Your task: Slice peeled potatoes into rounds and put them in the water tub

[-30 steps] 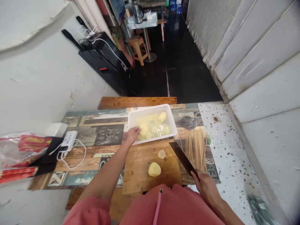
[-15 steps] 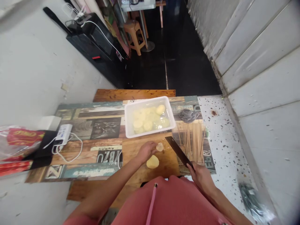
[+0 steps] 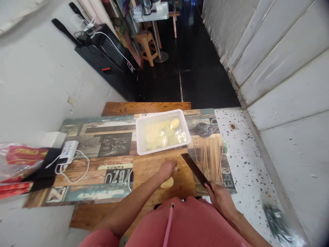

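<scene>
My left hand [image 3: 168, 168] is closed over the wooden cutting board [image 3: 151, 163]. A small pale potato slice [image 3: 176, 168] peeks out at its fingertips, mostly hidden by them. Just below that wrist a larger peeled yellow potato piece [image 3: 167, 183] lies on the board, partly covered by the forearm. My right hand [image 3: 220, 196] grips the handle of a dark-bladed kitchen knife [image 3: 194, 168]. Its blade slants up and left over the board's right side. Behind the board stands a white plastic tub [image 3: 137, 139] of water with several peeled potatoes [image 3: 156, 132] in it.
Right of the board lie many thin wooden skewers [image 3: 212, 157], with a grey rag [image 3: 205, 129] behind them. A white power strip [image 3: 69, 151] with its cable and plastic packaging [image 3: 24, 156] are at the left. A bench [image 3: 146, 107] borders the table's far edge.
My left hand has moved slightly right and down, closing over the pale slice that showed at its fingertips. The knife stays in my right hand, and the view has tilted a little.
</scene>
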Demonstrator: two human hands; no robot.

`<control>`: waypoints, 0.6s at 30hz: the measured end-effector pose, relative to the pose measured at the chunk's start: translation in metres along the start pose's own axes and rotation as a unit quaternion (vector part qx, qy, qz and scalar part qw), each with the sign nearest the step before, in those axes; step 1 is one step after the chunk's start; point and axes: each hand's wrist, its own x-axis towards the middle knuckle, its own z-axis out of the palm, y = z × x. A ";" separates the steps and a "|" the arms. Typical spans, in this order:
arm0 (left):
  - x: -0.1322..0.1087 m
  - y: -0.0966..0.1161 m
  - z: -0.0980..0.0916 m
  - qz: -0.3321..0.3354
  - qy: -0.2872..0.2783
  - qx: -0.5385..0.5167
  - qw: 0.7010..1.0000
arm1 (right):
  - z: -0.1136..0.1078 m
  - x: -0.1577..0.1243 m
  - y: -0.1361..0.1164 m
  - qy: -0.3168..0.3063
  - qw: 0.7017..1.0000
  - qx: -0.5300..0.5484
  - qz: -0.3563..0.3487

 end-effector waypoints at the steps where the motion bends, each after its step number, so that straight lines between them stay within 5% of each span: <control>1: -0.001 0.001 -0.004 0.002 0.008 -0.015 1.000 | -0.001 0.000 0.000 0.002 1.000 0.004 0.000; 4: -0.003 0.004 -0.028 0.001 0.062 -0.060 0.996 | -0.001 0.000 0.001 0.004 1.000 0.008 0.001; 7: -0.007 0.000 -0.055 -0.027 0.216 -0.155 0.964 | 0.002 0.000 0.003 -0.007 1.000 -0.003 0.007; 10: -0.028 -0.010 -0.060 -0.043 0.352 -0.151 0.923 | 0.004 0.001 0.003 -0.029 1.000 -0.006 0.008; 14: -0.074 -0.029 -0.020 -0.038 0.280 -0.088 0.955 | 0.006 0.006 0.001 -0.068 0.998 -0.014 0.004; 18: -0.106 -0.042 0.031 -0.177 0.233 -0.219 0.931 | 0.009 0.010 -0.004 -0.111 0.993 -0.032 -0.008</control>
